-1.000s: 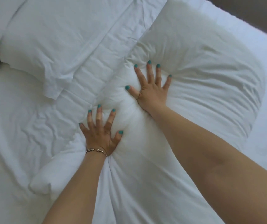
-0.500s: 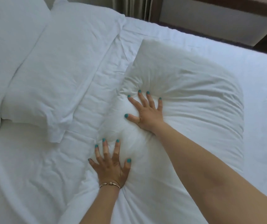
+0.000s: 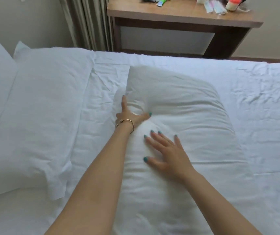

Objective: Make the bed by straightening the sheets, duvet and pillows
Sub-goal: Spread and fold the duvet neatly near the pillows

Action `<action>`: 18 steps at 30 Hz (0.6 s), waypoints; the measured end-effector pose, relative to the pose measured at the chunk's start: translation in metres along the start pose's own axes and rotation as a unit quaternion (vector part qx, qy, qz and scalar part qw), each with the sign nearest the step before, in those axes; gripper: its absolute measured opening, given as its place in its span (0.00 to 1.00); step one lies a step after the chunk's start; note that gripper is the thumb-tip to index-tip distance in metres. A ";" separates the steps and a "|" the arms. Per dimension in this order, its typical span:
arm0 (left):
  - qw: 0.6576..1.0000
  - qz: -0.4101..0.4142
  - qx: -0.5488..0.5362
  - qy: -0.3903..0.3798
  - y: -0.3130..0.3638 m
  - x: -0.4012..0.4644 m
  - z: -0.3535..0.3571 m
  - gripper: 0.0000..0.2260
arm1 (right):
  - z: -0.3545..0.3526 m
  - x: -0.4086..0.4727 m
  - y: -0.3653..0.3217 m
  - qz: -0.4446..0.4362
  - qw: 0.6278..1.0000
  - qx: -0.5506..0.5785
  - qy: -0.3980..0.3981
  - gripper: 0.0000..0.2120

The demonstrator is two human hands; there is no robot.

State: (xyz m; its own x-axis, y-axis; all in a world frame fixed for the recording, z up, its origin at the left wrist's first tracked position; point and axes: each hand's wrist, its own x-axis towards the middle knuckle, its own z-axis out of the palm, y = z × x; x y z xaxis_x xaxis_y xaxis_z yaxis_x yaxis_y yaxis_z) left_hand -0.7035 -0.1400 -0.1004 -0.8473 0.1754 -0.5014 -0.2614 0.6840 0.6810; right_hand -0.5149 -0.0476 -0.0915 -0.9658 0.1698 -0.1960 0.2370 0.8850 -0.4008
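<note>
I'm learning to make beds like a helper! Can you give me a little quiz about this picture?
1. True or false: the right hand lies flat with spread fingers on the middle pillow.
2. Which wrist wears the bracelet? A) left B) right
3. Fill in: the left hand grips the pillow's ____ edge, the side nearest the other pillow.

Key: 1 true; 2 A; 3 left

The wooden table beyond the bed is not part of the job.
</note>
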 end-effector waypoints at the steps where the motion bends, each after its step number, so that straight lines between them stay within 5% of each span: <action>1: 1.000 -0.004 -0.018 -0.011 -0.001 0.003 0.000 0.55 | -0.004 -0.005 0.005 0.098 0.994 -0.032 0.033 0.40; 4: 0.995 0.069 -0.068 -0.012 -0.011 -0.002 -0.008 0.47 | -0.020 -0.018 0.012 0.300 0.954 -0.016 0.016 0.46; 8: 0.980 0.166 -0.102 0.036 -0.042 -0.006 -0.053 0.40 | -0.027 -0.019 -0.012 0.206 0.978 -0.021 -0.004 0.44; 13: 0.988 0.082 -0.125 -0.026 -0.080 0.022 -0.059 0.52 | 0.009 -0.012 -0.025 0.156 0.981 -0.109 -0.037 0.36; 18: 0.985 0.122 -0.122 0.001 -0.071 0.033 -0.065 0.45 | 0.016 -0.016 -0.017 0.136 0.987 -0.089 0.000 0.32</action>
State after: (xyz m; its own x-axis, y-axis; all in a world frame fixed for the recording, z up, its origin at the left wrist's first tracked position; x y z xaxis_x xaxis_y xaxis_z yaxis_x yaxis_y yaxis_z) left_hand -0.7431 -0.2287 -0.1312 -0.8998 0.3119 -0.3051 -0.1523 0.4307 0.8896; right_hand -0.5020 -0.0719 -0.0956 -0.8691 0.4116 -0.2742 0.4652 0.8686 -0.1708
